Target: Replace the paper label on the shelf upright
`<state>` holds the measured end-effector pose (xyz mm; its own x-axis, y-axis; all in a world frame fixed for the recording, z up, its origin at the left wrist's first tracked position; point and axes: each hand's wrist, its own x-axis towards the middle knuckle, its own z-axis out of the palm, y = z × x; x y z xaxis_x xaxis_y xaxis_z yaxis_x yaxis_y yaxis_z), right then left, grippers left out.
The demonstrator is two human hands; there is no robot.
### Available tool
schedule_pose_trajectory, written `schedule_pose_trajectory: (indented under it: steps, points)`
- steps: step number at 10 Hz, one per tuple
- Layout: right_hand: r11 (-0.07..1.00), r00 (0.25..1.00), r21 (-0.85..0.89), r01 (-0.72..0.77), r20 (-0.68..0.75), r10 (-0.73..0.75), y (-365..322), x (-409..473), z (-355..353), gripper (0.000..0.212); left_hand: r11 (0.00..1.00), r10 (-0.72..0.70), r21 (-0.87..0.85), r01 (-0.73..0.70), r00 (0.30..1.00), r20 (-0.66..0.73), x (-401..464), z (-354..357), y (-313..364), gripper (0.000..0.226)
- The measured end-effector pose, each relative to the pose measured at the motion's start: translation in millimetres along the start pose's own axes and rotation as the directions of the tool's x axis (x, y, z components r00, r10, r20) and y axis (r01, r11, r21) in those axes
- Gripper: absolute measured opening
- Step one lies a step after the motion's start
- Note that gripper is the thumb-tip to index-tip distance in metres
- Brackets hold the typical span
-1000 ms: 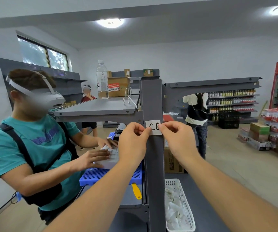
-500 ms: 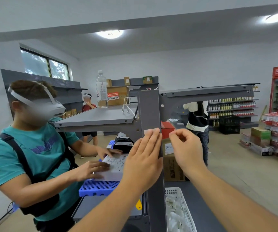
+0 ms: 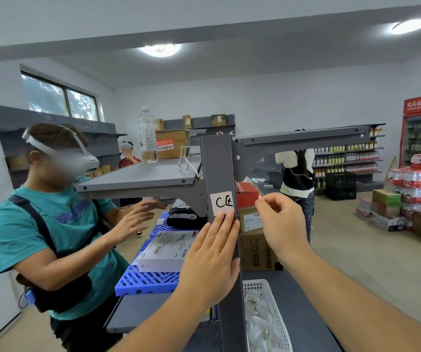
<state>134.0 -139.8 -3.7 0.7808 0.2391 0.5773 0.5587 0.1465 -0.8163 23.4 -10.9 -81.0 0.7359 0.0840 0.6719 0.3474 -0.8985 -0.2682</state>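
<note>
To your left, a person in a teal shirt (image 3: pixel 39 229) leans over a blue crate (image 3: pixel 146 283). Your left hand (image 3: pixel 212 260) lies flat and open against the grey shelf upright (image 3: pixel 217 163), fingertips touching the lower edge of the paper label (image 3: pixel 221 203) stuck there. Your right hand (image 3: pixel 280 222) hovers just right of the label, loosely curled, gripping nothing visible.

A person in a teal T-shirt and white headset (image 3: pixel 52 219) is standing at nine o'clock, reaching over a blue slatted plastic crate (image 3: pixel 148 280). A clear plastic water bottle (image 3: pixel 148 135) is standing at eleven o'clock on a grey metal shelf (image 3: pixel 138 176). A white perforated plastic basket (image 3: pixel 278 316) is sitting at six o'clock, and a red glass-fronted drinks fridge (image 3: pixel 420 130) is standing at two o'clock.
</note>
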Motion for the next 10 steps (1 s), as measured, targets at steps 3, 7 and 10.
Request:
schedule_pose_trajectory:
  steps: [3,7,10]
  points:
    - [0.999,1.0,0.03,0.019,0.019,-0.02,-6.3,-7.3,-1.0,0.02,1.0,-0.005,-0.008,0.005,1.0,0.023,9.3,-8.8,5.5,0.073]
    - [1.0,0.999,0.002,0.006,0.032,-0.006,-16.6,-17.9,-23.6,0.018,0.994,-0.096,-0.039,0.099,0.992,0.08,-3.4,-9.4,6.2,0.077]
    - [0.944,0.974,0.251,0.216,0.012,-0.227,-91.4,-39.7,-68.8,0.021,0.991,-0.083,-0.09,0.098,0.984,0.16,-9.9,-26.5,9.1,0.073]
